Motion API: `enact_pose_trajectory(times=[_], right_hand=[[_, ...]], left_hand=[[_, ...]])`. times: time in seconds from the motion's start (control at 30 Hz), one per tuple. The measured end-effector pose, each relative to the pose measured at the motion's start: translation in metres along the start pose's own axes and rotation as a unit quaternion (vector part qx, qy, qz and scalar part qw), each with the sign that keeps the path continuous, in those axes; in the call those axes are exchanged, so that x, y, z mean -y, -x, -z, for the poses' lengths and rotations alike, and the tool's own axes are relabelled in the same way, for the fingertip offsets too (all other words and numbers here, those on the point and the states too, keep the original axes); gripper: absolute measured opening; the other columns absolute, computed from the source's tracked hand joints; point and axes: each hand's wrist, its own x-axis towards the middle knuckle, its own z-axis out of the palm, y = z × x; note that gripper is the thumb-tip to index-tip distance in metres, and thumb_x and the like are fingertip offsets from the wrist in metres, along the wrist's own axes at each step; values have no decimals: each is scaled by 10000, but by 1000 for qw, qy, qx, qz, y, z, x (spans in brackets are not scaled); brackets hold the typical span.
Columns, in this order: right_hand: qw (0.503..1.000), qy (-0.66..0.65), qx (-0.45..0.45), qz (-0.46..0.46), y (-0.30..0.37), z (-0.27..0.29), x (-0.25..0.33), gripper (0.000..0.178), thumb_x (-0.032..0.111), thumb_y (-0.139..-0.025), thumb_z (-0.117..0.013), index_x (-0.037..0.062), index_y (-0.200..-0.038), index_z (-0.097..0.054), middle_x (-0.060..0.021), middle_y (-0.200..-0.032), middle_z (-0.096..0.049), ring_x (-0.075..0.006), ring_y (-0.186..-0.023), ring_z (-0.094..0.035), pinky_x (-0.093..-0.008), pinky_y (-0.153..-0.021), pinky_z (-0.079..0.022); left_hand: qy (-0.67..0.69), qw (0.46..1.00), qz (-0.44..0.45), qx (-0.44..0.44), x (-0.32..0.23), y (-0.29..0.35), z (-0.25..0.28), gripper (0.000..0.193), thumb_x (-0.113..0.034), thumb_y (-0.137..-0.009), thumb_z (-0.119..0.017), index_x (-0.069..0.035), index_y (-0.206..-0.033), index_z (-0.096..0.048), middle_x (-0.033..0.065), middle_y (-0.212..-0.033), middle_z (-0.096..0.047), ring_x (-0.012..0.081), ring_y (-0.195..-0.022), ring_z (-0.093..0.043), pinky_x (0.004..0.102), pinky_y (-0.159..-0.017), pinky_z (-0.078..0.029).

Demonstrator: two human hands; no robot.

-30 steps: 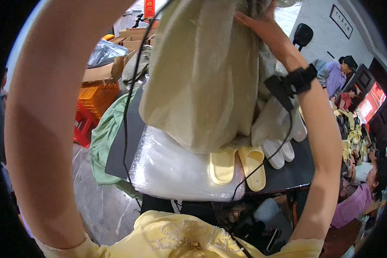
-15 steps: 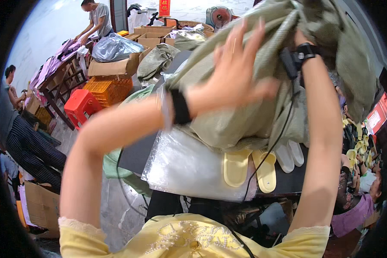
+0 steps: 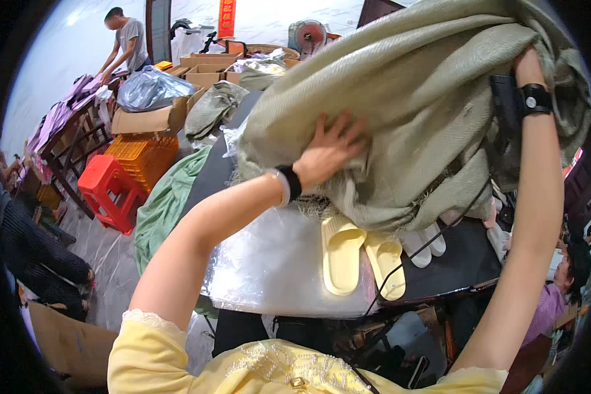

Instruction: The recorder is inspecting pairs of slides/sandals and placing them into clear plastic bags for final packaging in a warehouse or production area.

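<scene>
A big olive-green woven sack (image 3: 414, 125) covers much of the dark table (image 3: 469, 253) in front of me. My left hand (image 3: 331, 148) presses against its side with fingers spread. Higher up on the right, my right hand (image 3: 528, 69) grips a bunched part of the sack, its fingertips hidden by the cloth. Just below the frayed edge lie two yellow slide slippers (image 3: 343, 259), partly on a stack of clear plastic bags (image 3: 262, 262). Beside them is a pair of white slippers (image 3: 432, 243), with their far ends under the sack.
A thin black cable (image 3: 433, 238) hangs across the slippers. On the left are green cloth (image 3: 172, 200), a red stool (image 3: 108, 194) and an orange crate (image 3: 148, 157). A person (image 3: 128, 46) works at a far-left table; another person (image 3: 551, 292) is close on the right.
My right hand has pulled the sack up and to the right, stretching it out. My left hand has come down from the air onto its side. More of the white slippers' surroundings now shows.
</scene>
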Motion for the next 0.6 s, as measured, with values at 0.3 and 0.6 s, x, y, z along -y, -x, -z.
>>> enact_pose_trajectory(times=[0.3, 0.6], right_hand=[[968, 215, -18, 124, 109, 55, -85, 352, 144, -930, -428, 43, -1250, -532, -206, -1247, -554, -357, -1186, -498, -408, -1009, -390], [826, 525, 167, 125, 231, 67, -2, 502, 170, -893, -529, 75, -1376, -432, -142, -1432, -412, -287, -1315, -379, -393, -1130, -270]], left_hand=[[-38, 997, 64, 34, 45, -44, -106, 637, -160, -861, -547, -332, -1440, -343, 20, -1560, -161, 366, -1416, -134, 703, -996, -255], [10, 955, 53, 293, 21, -48, -116, 659, -192, -903, -453, -306, -1499, -196, 44, -1568, -155, 330, -1428, -141, 596, -1113, -153]])
